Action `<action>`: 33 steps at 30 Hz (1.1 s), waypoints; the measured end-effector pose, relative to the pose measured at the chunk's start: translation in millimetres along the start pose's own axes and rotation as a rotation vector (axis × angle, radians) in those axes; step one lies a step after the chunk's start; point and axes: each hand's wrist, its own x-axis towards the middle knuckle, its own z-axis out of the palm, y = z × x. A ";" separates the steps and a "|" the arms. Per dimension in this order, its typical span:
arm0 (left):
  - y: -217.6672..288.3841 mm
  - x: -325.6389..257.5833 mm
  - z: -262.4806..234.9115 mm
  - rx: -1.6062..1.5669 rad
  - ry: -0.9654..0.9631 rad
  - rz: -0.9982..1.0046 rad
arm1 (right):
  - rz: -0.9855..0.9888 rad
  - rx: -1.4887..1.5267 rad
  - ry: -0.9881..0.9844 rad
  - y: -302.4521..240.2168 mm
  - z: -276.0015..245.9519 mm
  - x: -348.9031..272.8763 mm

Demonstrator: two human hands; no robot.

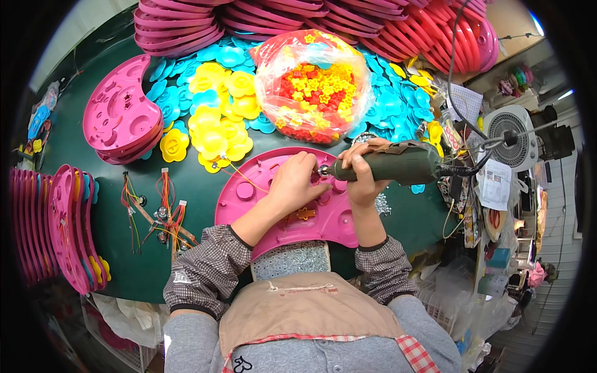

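My feed's got the right hand (363, 179) wrapped snugly round a dark green power driver (398, 166), nose over the pink shell (239, 214), which lies on the green table (127, 248) just before the apron (298, 311). Left hand's (291, 186) fingers curl near that nose; can't make out if they're pinching anything.

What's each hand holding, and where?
Right hand: dark-green cylindrical power screwdriver, gripped around its forward body. Left hand: over pink crescent plastic shell; hold unclear.
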 end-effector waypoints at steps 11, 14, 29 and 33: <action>-4.1 -4.8 1.7 -0.002 -0.014 0.014 | 0.091 -0.038 -0.093 0.5 6.5 1.5; -4.9 -2.3 1.1 -0.034 -0.008 0.049 | 0.084 -0.060 -0.194 4.5 3.3 1.4; -5.7 -57.3 -93.8 0.427 -0.179 0.102 | -0.075 -0.682 0.440 -32.6 -213.3 29.0; -14.4 -79.7 -71.8 0.450 0.063 0.233 | -0.192 -1.317 0.339 -86.1 -264.0 32.4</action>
